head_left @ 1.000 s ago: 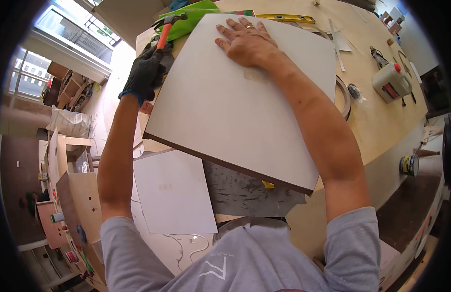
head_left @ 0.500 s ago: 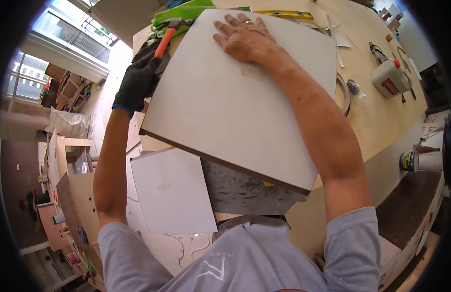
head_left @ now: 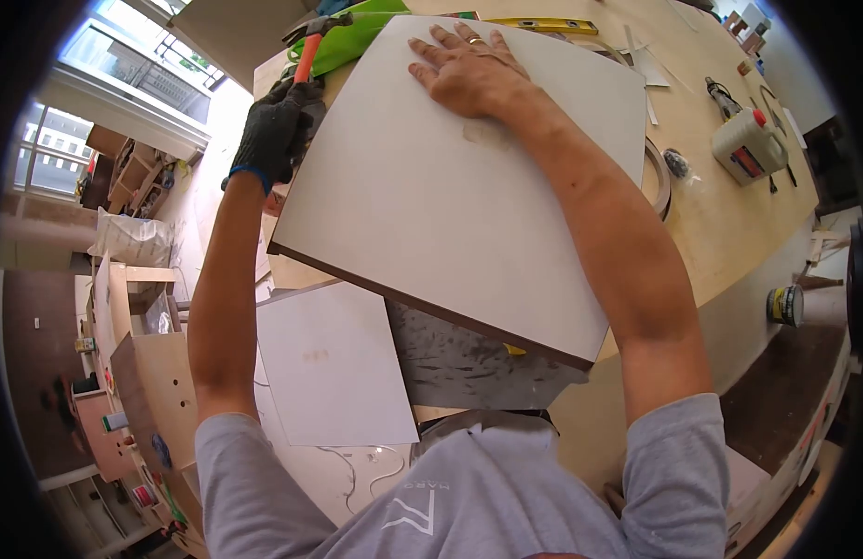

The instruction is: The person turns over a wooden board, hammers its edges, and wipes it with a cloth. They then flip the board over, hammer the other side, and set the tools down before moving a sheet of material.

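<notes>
My left hand [head_left: 273, 130], in a black work glove with a blue cuff, is wrapped round the orange handle of a hammer [head_left: 307, 58]. The dark hammer head is raised over a bright green cloth or bag [head_left: 359, 35], beside the left edge of a large white panel [head_left: 431, 214]. My right hand [head_left: 473, 73] is bare, with a ring on one finger, and lies flat with spread fingers near the panel's far edge. A faint brownish smudge shows on the panel just below that hand. Dark edging runs along the panel's near side.
A smaller white panel [head_left: 333, 363] lies nearer me, beside a worn grey surface [head_left: 478, 359]. On the wooden table [head_left: 729, 233] are a roll of edging strip [head_left: 657, 179], a white jug [head_left: 750, 147] with a red cap, a power tool [head_left: 723, 98] and a yellow spirit level [head_left: 543, 26].
My left hand has moved up and slightly right, lifting the hammer so that its head shows higher above the green cloth. My right hand stays in place on the large panel.
</notes>
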`<state>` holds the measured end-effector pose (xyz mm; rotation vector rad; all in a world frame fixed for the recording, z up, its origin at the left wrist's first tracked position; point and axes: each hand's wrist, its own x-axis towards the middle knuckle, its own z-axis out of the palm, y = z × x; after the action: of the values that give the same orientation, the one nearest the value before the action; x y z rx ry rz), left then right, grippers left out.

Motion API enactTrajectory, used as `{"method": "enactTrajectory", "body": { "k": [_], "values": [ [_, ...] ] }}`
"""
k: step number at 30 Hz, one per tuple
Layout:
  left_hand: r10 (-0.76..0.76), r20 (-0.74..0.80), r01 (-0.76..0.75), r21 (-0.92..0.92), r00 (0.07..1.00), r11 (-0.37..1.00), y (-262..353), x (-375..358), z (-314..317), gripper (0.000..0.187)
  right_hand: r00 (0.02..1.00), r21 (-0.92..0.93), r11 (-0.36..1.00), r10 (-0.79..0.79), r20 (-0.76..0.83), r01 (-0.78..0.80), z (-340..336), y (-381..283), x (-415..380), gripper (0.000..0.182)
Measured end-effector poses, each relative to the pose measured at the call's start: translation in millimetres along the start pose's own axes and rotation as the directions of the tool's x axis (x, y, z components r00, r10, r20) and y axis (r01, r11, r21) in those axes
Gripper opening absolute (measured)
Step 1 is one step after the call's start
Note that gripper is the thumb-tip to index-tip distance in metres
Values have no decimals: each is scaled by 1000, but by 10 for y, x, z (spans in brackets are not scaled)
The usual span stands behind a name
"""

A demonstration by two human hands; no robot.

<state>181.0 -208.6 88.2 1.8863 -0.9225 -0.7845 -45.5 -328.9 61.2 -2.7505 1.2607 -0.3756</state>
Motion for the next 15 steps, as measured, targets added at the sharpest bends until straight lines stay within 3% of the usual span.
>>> {"method": "enactTrajectory", "body": {
  "k": [4,5,8,11,15],
  "values": [
    [3,13,-3,39,1000,999,16,121,-8,34,1000,8,1000,8,-2,-8,35,11,-33,54],
    [2,20,0,-60,1000,998,-91,259,-36,34,1000,6,1000,5,-8,-5,19,25,-9,54],
    [6,94,-6,-2,996,1000,2,215,-2,31,1000,-13,1000,2,-19,-2,14,27,3,54],
    [-4,84,14,-126,996,992,-25,347,67,27,1000,-15,1000,-2,1,2,7,18,-1,54],
    [13,126,0,-108,992,994,-74,462,58,25,1000,-8,1000,4,2,-4,-31,32,-25,55]
  ]
}}
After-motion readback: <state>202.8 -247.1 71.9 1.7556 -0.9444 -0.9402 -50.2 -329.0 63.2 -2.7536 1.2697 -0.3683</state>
